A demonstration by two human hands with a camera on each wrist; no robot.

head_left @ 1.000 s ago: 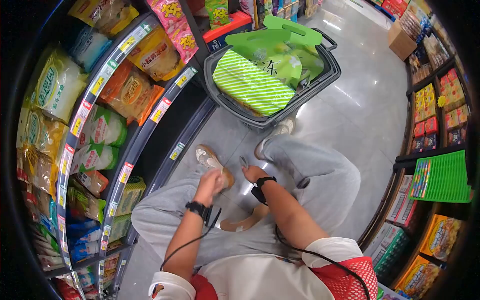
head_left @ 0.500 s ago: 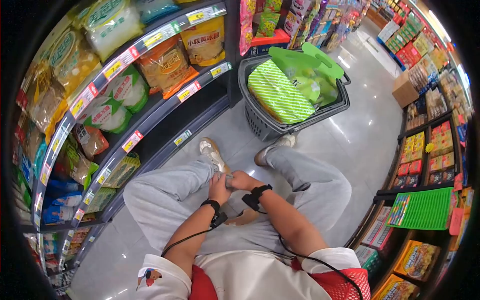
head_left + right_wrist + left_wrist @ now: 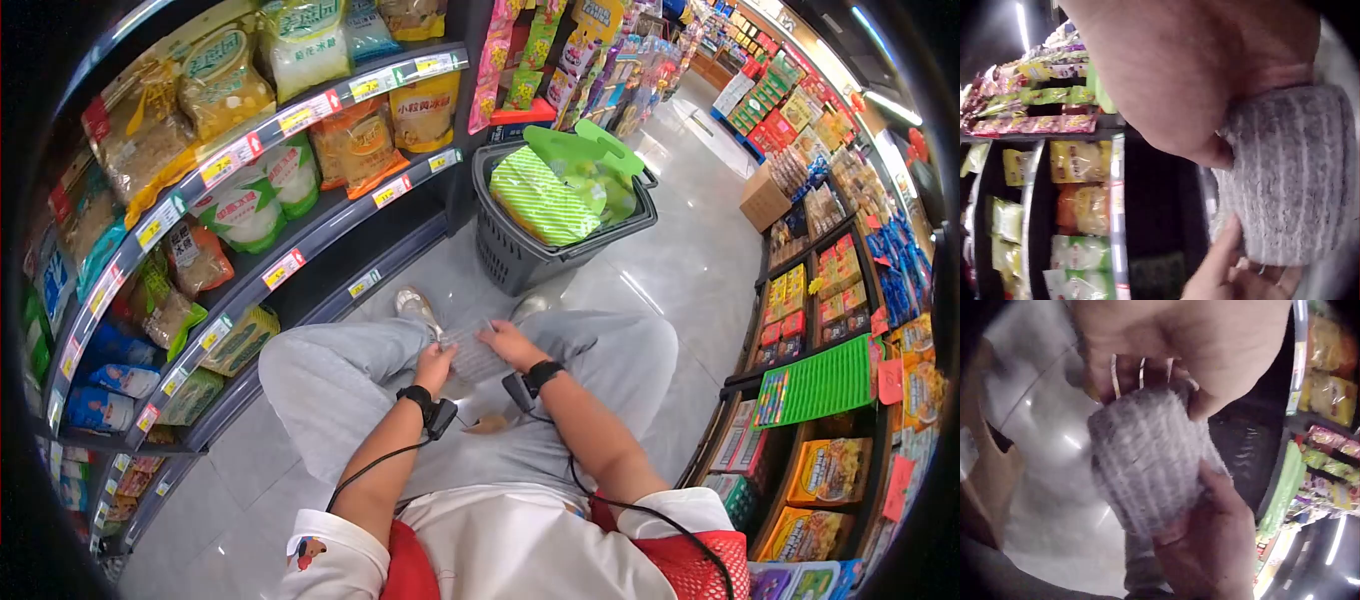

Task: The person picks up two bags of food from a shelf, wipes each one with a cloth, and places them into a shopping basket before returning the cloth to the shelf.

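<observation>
A grey striped cloth (image 3: 468,352) is stretched between both hands, in front of the seated or squatting person's knees. My left hand (image 3: 434,368) pinches its left edge, with the thumb on the near face. On the other side my right hand (image 3: 512,346) grips the right edge. In the left wrist view the ribbed, fluffy cloth (image 3: 1144,459) shows up close, its surface slightly bowed. The right wrist view shows the cloth (image 3: 1294,181) bent round, with the left hand's fingers (image 3: 1225,262) at its lower edge.
A dark shopping basket (image 3: 520,262) with a green striped package (image 3: 545,195) and a green bag (image 3: 610,150) stands ahead on the grey floor. Shelves of bagged goods (image 3: 290,120) curve along the left. Racks of boxes and a green tray (image 3: 820,380) line the right.
The hands were apart, with a bit of grey in the right one; they came together, and the cloth is now spread between them. The head view has shifted, showing more of the aisle.
</observation>
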